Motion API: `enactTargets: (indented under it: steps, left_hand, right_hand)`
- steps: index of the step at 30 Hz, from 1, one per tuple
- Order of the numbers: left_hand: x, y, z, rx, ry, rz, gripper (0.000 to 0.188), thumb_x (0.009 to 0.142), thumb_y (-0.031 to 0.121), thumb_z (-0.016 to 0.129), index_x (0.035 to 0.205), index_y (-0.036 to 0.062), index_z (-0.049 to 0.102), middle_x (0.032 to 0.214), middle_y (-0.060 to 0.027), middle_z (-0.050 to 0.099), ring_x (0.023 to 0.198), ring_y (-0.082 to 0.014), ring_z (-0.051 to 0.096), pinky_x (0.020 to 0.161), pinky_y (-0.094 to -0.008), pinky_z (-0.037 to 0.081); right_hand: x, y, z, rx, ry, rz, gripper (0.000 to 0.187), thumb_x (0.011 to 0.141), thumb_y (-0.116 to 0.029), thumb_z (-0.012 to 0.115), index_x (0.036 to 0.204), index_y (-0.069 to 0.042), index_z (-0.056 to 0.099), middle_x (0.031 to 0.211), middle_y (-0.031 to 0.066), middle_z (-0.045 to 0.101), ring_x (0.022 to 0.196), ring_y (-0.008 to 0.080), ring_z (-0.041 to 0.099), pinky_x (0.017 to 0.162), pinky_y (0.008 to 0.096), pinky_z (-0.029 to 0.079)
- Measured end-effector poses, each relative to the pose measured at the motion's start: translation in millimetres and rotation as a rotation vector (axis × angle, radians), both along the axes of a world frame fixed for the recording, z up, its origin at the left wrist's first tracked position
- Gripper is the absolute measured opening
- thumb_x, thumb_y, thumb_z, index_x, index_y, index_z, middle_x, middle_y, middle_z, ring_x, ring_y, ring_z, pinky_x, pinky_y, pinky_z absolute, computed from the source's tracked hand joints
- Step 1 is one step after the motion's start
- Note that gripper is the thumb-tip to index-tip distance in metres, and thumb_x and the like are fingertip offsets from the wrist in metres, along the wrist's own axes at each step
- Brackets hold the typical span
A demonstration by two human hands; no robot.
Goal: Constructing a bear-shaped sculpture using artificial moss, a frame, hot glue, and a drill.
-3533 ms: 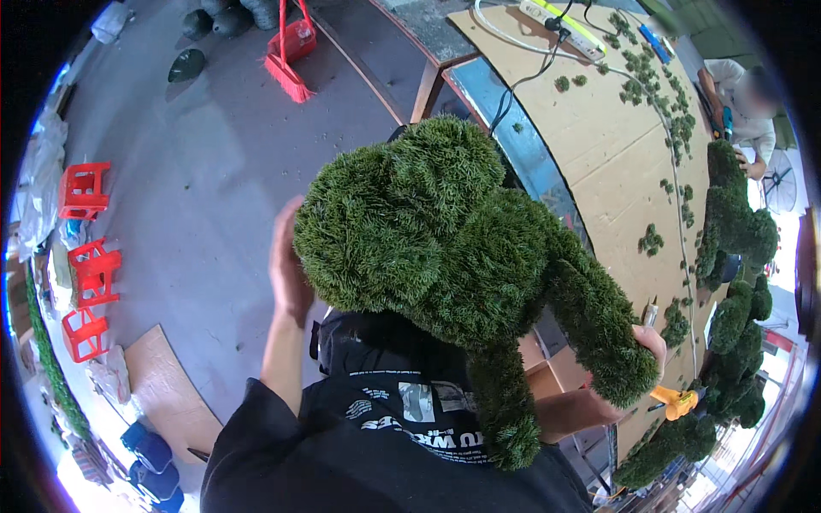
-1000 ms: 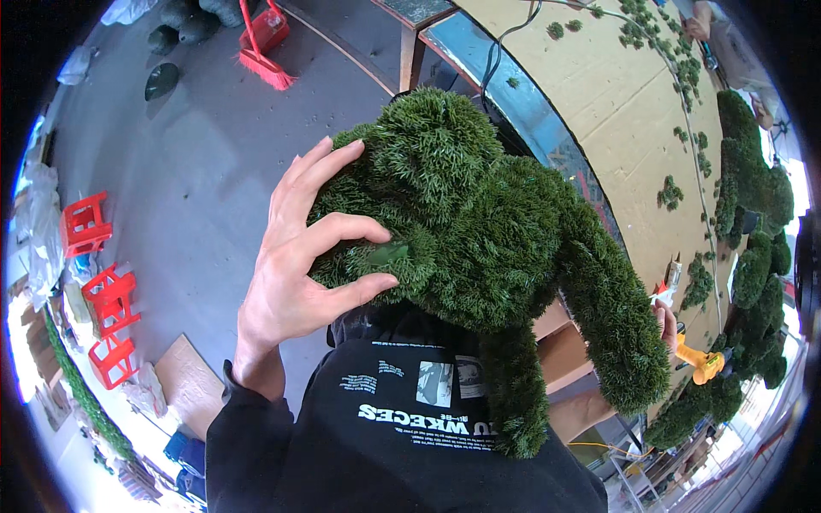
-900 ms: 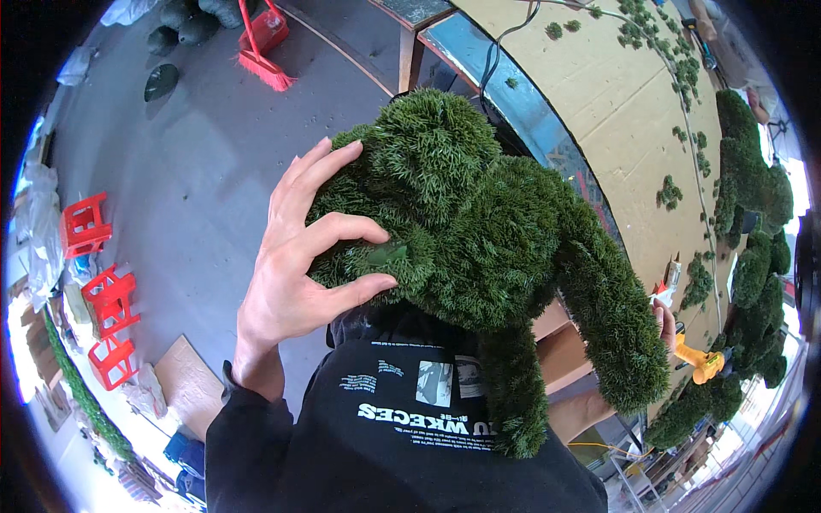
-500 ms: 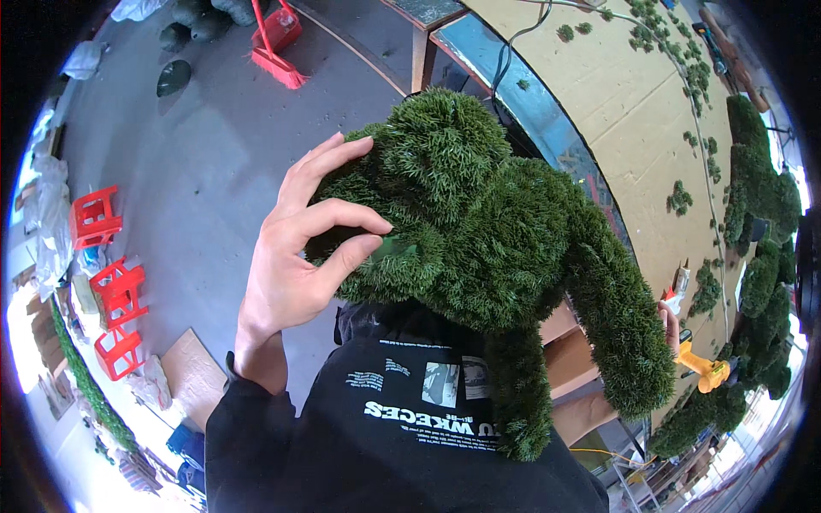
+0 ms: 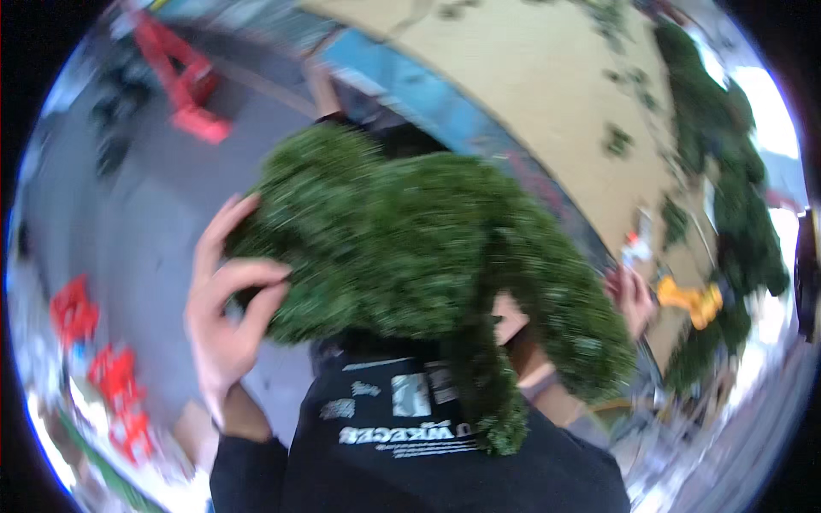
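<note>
A shaggy dark-green topiary figure (image 5: 410,231) of artificial grass, with rounded lumps and two long hanging limbs, is in front of my chest. Its surface is smeared by motion. At its left edge, my left hand (image 5: 227,299) is closed in a pinch on the foliage, thumb and forefinger together and the other fingers bent over the upper edge. My right hand (image 5: 631,301) shows beyond the right limb, by the tabletop's edge. Its arm passes behind the figure. Blur and the limb obscure its fingers, so whether it holds anything is unclear.
On the tan tabletop (image 5: 530,94) lie a yellow power tool (image 5: 691,301), a white bottle with a red tip (image 5: 637,246) and green tufts (image 5: 617,141). More green foliage (image 5: 727,197) lines the far right. Red stools (image 5: 115,376) and a red broom and dustpan (image 5: 188,90) are leftward.
The whole view has shifted and blurred. The figure and my left hand now appear farther left, with the pinch still at its edge. More of my right hand shows past the limb.
</note>
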State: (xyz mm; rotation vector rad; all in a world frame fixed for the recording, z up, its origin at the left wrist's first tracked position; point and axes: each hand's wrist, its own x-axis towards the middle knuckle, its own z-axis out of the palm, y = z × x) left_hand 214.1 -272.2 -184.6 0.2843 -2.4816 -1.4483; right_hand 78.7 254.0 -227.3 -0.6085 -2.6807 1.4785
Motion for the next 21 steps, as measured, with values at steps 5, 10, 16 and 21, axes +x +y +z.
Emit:
enactTargets:
  steps: [5,10,16,21]
  left_hand:
    - [15,-9,-13,-0.062,0.138,-0.055,0.014,0.075,-0.004,0.071,0.084,0.0072,0.072,0.158,-0.0357,0.04,0.149,-0.0512,0.038,0.124,-0.0589,0.025]
    - [7,-11,-18,-0.068,0.194,-0.216,0.005,0.095,0.007,0.067,0.094,0.0091,0.071,0.164,-0.0321,0.032,0.151,-0.0507,0.035,0.124,-0.0582,0.028]
    - [14,-12,-17,-0.098,0.148,-0.234,0.021,0.097,-0.001,0.056,0.103,0.0103,0.073,0.165,-0.0311,0.03,0.151,-0.0508,0.034,0.121,-0.0577,0.035]
    - [8,-11,-14,-0.018,0.128,-0.174,0.017,0.086,-0.002,0.064,0.094,0.0088,0.075,0.164,-0.0331,0.032,0.151,-0.0511,0.035,0.123,-0.057,0.031]
  right_hand:
    - [-9,48,-43,-0.035,0.033,-0.179,0.025,0.102,-0.026,0.071,0.099,-0.001,0.074,0.089,0.0063,0.076,0.08,0.0113,0.07,0.068,0.0262,0.054]
    - [3,83,-42,-0.093,0.175,-0.363,0.023,0.102,-0.026,0.071,0.101,-0.003,0.072,0.088,0.0052,0.074,0.077,0.0135,0.071,0.065,0.0277,0.057]
    - [-38,87,-31,0.106,0.304,-0.496,0.036,0.093,-0.029,0.079,0.097,0.005,0.069,0.078,0.0057,0.068,0.058,0.0145,0.061,0.056,0.0301,0.05]
    - [-49,252,-65,0.751,0.263,-0.701,0.032,0.091,-0.025,0.082,0.101,0.002,0.071,0.093,0.0061,0.071,0.074,0.0114,0.061,0.066,0.0326,0.053]
